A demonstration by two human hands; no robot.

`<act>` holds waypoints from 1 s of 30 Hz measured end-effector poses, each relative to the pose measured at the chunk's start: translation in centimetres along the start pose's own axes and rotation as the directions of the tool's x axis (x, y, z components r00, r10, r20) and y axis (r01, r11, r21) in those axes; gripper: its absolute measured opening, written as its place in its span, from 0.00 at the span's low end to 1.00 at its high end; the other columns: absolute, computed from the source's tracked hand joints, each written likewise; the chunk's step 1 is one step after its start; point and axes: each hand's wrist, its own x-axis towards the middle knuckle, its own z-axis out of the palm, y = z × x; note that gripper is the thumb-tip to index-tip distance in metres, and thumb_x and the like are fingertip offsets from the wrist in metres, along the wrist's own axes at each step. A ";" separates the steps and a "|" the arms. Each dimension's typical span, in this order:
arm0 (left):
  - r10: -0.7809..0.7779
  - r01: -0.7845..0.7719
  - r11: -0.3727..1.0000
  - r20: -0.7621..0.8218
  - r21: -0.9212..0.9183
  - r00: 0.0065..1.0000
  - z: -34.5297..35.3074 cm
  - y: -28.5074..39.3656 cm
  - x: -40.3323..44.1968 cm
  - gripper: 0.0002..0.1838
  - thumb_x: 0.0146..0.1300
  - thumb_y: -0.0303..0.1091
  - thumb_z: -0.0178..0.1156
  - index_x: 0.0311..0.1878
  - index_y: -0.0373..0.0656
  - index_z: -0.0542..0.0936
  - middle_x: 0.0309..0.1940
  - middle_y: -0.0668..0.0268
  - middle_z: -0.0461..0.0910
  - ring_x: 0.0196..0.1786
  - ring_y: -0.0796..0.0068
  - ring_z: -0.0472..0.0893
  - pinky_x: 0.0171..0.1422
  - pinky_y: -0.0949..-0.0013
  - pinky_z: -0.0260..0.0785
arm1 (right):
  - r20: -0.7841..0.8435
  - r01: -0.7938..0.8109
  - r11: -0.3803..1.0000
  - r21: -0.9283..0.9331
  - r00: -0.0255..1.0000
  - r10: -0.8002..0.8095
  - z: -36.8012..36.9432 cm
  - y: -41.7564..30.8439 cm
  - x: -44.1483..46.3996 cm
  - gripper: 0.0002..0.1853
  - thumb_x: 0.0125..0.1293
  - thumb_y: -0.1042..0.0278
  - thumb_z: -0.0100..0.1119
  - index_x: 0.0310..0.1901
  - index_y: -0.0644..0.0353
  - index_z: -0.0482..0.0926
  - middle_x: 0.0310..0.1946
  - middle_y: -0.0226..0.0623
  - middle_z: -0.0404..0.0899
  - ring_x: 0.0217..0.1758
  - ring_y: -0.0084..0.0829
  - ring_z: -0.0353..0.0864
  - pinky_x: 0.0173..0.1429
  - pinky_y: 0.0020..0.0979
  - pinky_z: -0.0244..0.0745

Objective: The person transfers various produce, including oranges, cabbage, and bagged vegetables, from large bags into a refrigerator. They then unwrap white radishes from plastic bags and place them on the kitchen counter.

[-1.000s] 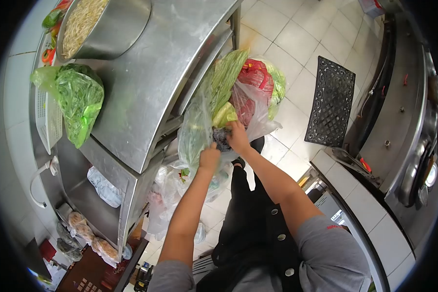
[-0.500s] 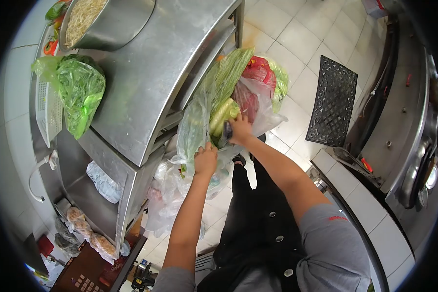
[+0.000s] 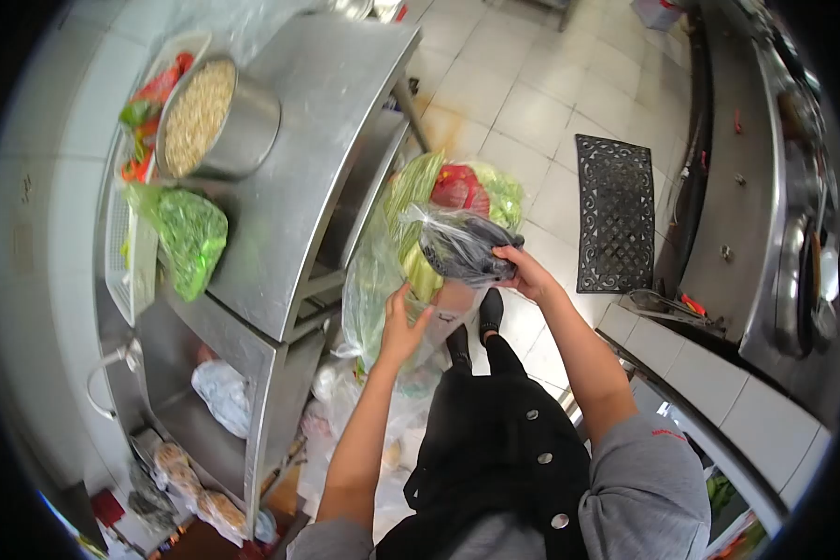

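Note:
My right hand [image 3: 528, 273] grips one end of a clear plastic bag with dark, nearly black contents [image 3: 469, 247]; I cannot make out what they are. The bag is lifted above several bags of vegetables on the floor. My left hand [image 3: 401, 329] has its fingers apart and holds nothing, beside a large clear bag [image 3: 369, 280]. Below the dark bag lie long pale green vegetables [image 3: 424, 278], partly covered. Behind it are a red mesh sack [image 3: 460, 189] and a bag of light green leafy vegetable [image 3: 500, 191].
To the left stands a steel table [image 3: 294, 131] with a pot of pale strips [image 3: 198, 117] and a green bag [image 3: 189, 238]. A sink [image 3: 182, 373] is nearer. On the right are a black floor mat [image 3: 616, 213] and a steel counter [image 3: 719, 233].
My right hand has lifted the dark bag up out of the vegetable bags and to the right. My left hand has let go of the clear plastic and opened. The view has shifted.

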 end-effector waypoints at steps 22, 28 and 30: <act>0.659 -0.638 0.706 0.613 -0.306 0.436 12.6 29.1 -14.6 0.59 0.39 0.28 0.79 0.73 0.36 0.51 0.68 0.48 0.60 0.67 0.58 0.66 0.72 0.59 0.57 | -0.582 0.583 0.784 0.214 0.721 -0.377 -2.5 16.0 -41.5 0.32 0.57 0.36 0.61 0.57 0.52 0.77 0.48 0.32 0.81 0.47 0.30 0.83 0.43 0.41 0.82; 0.378 -0.334 0.898 0.889 -0.286 0.256 19.7 28.9 -18.6 0.21 0.50 0.25 0.73 0.47 0.40 0.76 0.38 0.69 0.81 0.41 0.79 0.79 0.48 0.74 0.71 | -0.707 0.845 0.461 0.269 0.499 -0.501 -3.8 22.4 -52.3 0.38 0.68 0.35 0.49 0.70 0.56 0.63 0.66 0.39 0.67 0.63 0.32 0.72 0.65 0.42 0.65; 0.194 -0.091 0.980 0.960 -0.178 0.201 21.6 29.7 -21.9 0.18 0.56 0.24 0.68 0.49 0.41 0.76 0.41 0.68 0.81 0.43 0.77 0.80 0.48 0.70 0.73 | -0.695 0.913 0.366 0.180 0.381 -0.610 -5.2 25.1 -55.3 0.37 0.71 0.38 0.46 0.71 0.58 0.60 0.65 0.39 0.70 0.64 0.31 0.71 0.69 0.39 0.62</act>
